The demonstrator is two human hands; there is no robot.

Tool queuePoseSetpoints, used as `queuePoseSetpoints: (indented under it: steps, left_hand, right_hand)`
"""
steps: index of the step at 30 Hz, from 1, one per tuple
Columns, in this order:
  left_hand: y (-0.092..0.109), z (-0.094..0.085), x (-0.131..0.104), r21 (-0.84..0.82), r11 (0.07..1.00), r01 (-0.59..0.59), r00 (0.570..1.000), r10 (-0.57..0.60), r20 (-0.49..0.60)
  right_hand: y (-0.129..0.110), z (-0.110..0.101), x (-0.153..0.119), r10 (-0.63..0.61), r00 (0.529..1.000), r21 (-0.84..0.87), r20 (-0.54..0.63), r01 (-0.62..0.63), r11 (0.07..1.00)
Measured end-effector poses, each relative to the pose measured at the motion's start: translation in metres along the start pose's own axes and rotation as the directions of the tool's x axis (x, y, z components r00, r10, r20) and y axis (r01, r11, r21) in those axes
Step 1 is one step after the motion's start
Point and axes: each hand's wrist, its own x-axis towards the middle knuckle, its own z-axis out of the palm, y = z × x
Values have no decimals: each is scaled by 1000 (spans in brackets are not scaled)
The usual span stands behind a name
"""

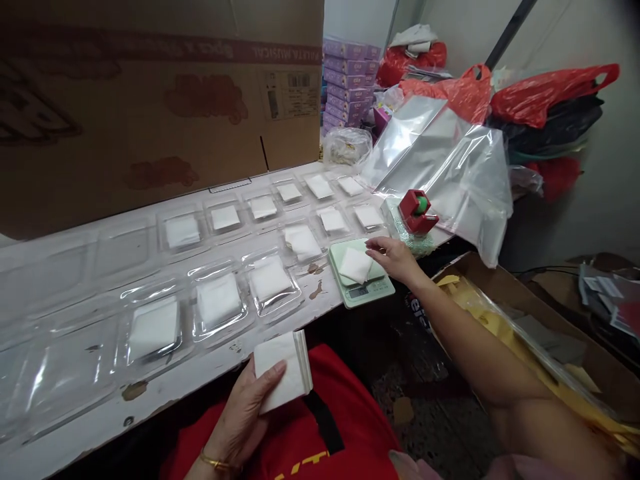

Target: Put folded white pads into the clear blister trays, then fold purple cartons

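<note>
My left hand (250, 393) is closed round a thick stack of white square sheets (283, 370), thumb flat on top, over my lap. A small pile of similar white squares (355, 266) lies turned at an angle on a pale green digital scale (370, 294) at the table's front edge. At the pile's right edge is my right hand (393, 257), its fingers bent and slightly apart, with nothing visible between them. Left of the scale, rows of clear plastic trays hold white squares, such as the tray (251, 308) nearest it. The trays at far left (67, 367) hold no squares.
A large cardboard box (165, 120) stands along the table's back. Right of the scale, a red tape dispenser (417, 212) rests on bubble wrap. Clear plastic bags (440, 153) spread behind it. An open carton (525, 340) with yellow material sits lower right, beneath my right forearm.
</note>
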Motion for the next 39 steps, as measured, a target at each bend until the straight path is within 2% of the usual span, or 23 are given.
queuePoseSetpoints:
  steps: [2, 4, 7, 9, 12, 13, 15, 19, 26, 30, 33, 39]
  left_hand:
    - [-3, -1, 2, 13, 1000, -13, 1000, 14, -12]
    - [-6, -1, 3, 32, 999, -30, 999, 31, -23]
    - [-8, 3, 6, 74, 995, -65, 998, 66, -9]
    - [-8, 8, 8, 102, 990, -99, 995, 97, 24]
    - [-9, 14, 13, 121, 981, -155, 985, 143, 97]
    - [-10, 14, 14, 126, 978, -165, 980, 148, 132]
    - [-12, 13, 16, 131, 973, -189, 967, 161, 196]
    - [-15, 6, 15, 123, 958, -259, 946, 226, 231]
    - [-18, 2, 14, 14, 965, -261, 941, 251, 228]
    - [-19, -1, 16, -18, 968, -251, 946, 249, 205]
    - [-19, -3, 18, -11, 962, -274, 944, 271, 188]
    - [-21, -3, 20, -12, 950, -312, 929, 307, 208]
  right_hand:
    - [-8, -1, 2, -54, 998, -28, -20, 53, 998]
    - [-16, -6, 2, -58, 997, -47, -46, 56, 997]
    - [-43, -10, -10, -63, 997, 27, -39, 64, 998]
    - [-73, -5, -29, -168, 984, 127, 52, 160, 979]
    - [-117, 17, -66, -393, 889, 180, 235, 357, 917]
    - [-128, 26, -77, -423, 864, 159, 272, 393, 906]
    - [-138, 41, -95, -421, 858, 113, 296, 406, 907]
    - [-132, 58, -107, -403, 878, 126, 260, 383, 915]
    - [-131, 66, -104, -477, 859, 135, 189, 458, 879]
    - [-136, 69, -107, -569, 802, 130, 183, 554, 823]
    - [-138, 72, -110, -611, 770, 188, 183, 582, 791]
    - [-138, 74, -116, -548, 811, 338, 203, 468, 817]
